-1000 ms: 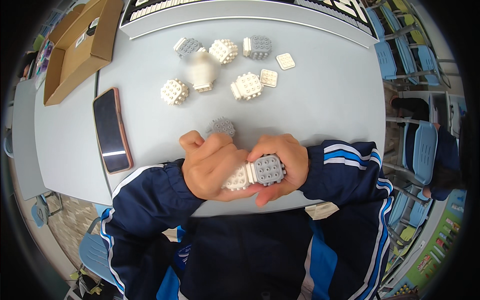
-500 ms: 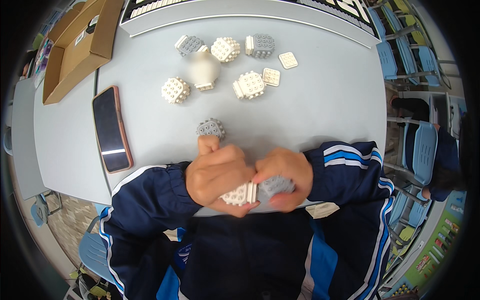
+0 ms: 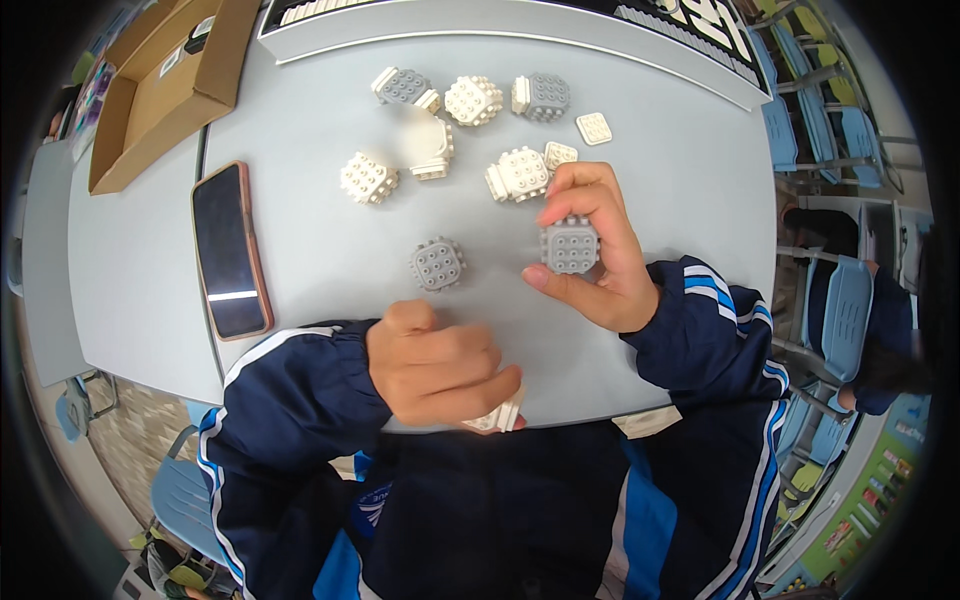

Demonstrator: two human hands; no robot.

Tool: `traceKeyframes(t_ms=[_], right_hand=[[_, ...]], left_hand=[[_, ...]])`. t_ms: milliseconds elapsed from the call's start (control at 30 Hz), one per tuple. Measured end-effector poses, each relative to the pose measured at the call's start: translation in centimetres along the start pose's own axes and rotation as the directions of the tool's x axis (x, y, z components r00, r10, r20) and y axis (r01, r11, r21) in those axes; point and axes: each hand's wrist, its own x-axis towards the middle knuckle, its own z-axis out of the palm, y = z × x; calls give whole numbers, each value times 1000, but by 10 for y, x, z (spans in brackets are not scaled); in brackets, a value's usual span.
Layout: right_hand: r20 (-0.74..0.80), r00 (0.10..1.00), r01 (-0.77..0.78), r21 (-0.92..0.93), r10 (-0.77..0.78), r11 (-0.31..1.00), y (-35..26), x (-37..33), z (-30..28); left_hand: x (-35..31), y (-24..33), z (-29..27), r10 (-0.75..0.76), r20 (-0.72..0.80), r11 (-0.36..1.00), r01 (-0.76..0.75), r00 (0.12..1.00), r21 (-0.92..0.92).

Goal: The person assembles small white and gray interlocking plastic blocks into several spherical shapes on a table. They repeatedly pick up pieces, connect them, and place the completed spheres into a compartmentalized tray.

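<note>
My left hand (image 3: 440, 365), near the table's front edge, is closed around a white studded block (image 3: 497, 415) that is mostly hidden under the fingers. Further right and higher, my right hand (image 3: 605, 250) grips a grey studded cube (image 3: 570, 246) between thumb and fingers, a studded face showing. Another grey studded cube (image 3: 438, 264) lies on the table just beyond my left hand. Past my right fingertips sits a white studded block (image 3: 519, 174), with a small square white plate (image 3: 560, 155) at its right.
More white studded blocks (image 3: 369, 178) and grey ones (image 3: 546, 96) lie further back, with a loose white plate (image 3: 594, 128). A phone (image 3: 232, 250) rests at left, an open cardboard box (image 3: 160, 110) behind it. A long tray (image 3: 500, 50) spans the far edge.
My right hand has moved away from the left, up and to the right, carrying the grey cube. My left hand stays near the front edge with the white block.
</note>
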Motion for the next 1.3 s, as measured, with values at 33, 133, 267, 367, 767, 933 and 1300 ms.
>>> traceKeyframes(t_ms=[33,133,267,367,767,933,1300], right_hand=[[49,999,17,-47,-15,999,-1,0,1],[169,985,68,-178,-38,982,-3,1,4],[209,977,106,-298,-43,949,-2,3,8],[206,978,94,-329,-26,940,-6,7,14],[290,947,262,-435,-141,861,-29,27,32],[431,899,296,-452,-85,841,-37,33,29],[538,843,301,-495,16,815,-51,36,28]], left_hand=[[-2,-2,-8,59,48,997,-61,997,49],[-3,-4,-24,-105,-9,975,105,994,194],[5,-27,-27,-458,-111,837,469,882,281],[5,-42,-14,-557,-173,775,583,812,243],[11,-43,-11,-673,-294,660,731,678,174],[10,-45,-11,-698,-312,649,753,644,103],[9,-45,-13,-732,-285,623,777,619,89]])
